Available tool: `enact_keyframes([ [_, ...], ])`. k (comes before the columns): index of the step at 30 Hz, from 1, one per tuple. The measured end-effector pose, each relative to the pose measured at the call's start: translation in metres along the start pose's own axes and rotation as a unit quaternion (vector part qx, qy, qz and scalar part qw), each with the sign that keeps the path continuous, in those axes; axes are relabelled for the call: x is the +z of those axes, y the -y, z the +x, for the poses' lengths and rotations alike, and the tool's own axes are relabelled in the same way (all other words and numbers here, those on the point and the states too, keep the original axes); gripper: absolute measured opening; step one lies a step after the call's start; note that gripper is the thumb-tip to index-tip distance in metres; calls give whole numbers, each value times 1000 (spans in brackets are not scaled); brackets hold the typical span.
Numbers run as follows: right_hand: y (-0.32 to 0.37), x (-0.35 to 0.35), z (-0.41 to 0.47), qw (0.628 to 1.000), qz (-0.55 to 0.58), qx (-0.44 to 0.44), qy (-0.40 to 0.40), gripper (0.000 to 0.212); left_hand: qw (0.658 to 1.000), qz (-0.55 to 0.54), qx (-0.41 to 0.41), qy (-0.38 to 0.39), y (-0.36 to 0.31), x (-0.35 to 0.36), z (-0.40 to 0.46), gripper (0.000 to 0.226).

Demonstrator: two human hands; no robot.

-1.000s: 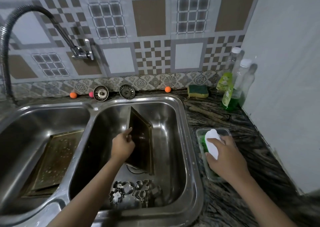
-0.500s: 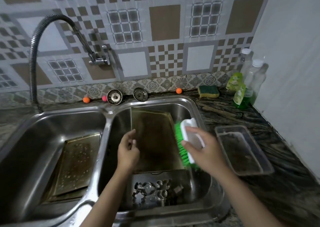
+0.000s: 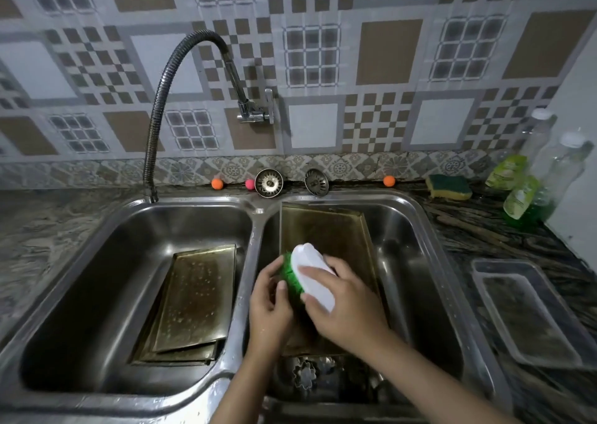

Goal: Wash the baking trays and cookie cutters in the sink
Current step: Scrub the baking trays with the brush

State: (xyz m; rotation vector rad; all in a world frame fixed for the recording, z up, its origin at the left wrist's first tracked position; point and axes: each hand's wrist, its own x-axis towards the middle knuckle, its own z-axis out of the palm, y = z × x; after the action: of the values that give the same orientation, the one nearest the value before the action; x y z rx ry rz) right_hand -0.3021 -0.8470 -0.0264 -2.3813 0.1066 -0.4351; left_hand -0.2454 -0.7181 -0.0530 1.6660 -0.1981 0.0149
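Right hand (image 3: 347,307) grips the white-backed scrub brush (image 3: 311,275), fingers wrapped over its top, green bristles turned toward 9 o'clock. Left hand (image 3: 269,304) curls around the left edge of the tilted baking tray (image 3: 326,233), thumb touching the bristles. That tray leans in the right basin of the double sink (image 3: 258,212), its upper edge near the rim at 12 o'clock. Cookie cutters (image 3: 307,375) lie on the basin floor at 6 o'clock from the tray, partly hidden by the forearms. Two more baking trays (image 3: 193,297), stacked and spotted with droplets, slant in the left basin. On the counter (image 3: 48,229): clear plastic container (image 3: 529,313) at 3 o'clock from the sink; yellow-green sponge (image 3: 449,187) and bottles of green liquid (image 3: 523,197) toward 1 o'clock. Two drain strainers (image 3: 268,182) stand against the backsplash at 12 o'clock. Flexible faucet (image 3: 181,68) arches above the left basin.
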Motion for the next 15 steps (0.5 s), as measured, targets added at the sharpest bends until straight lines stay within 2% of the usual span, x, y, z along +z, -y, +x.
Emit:
enact_keyframes([
  [1, -10, -6, 6, 1000, -7, -3, -8, 45, 1000, -6, 9, -4, 2, -5, 2, 41],
  [5, -49, -38, 65, 985, -69, 133, -88, 43, 998, -10, 25, 60, -3, 10, -5, 36],
  [7, -32, -23, 59, 989, -56, 102, -97, 42, 997, -19, 30, 73, -6, 20, 0, 37],
  [9, -10, -5, 29, 996, -22, 46, -69, 43, 997, -22, 31, 63, -3, 19, 11, 37],
  [11, -25, -7, 18, 999, -9, 23, -47, 43, 998, -26, 27, 53, 1, 10, 17, 37],
  [15, -67, -25, 66, 978, -32, 174, -112, 41, 996, -10, 28, 84, 5, 13, 14, 32],
])
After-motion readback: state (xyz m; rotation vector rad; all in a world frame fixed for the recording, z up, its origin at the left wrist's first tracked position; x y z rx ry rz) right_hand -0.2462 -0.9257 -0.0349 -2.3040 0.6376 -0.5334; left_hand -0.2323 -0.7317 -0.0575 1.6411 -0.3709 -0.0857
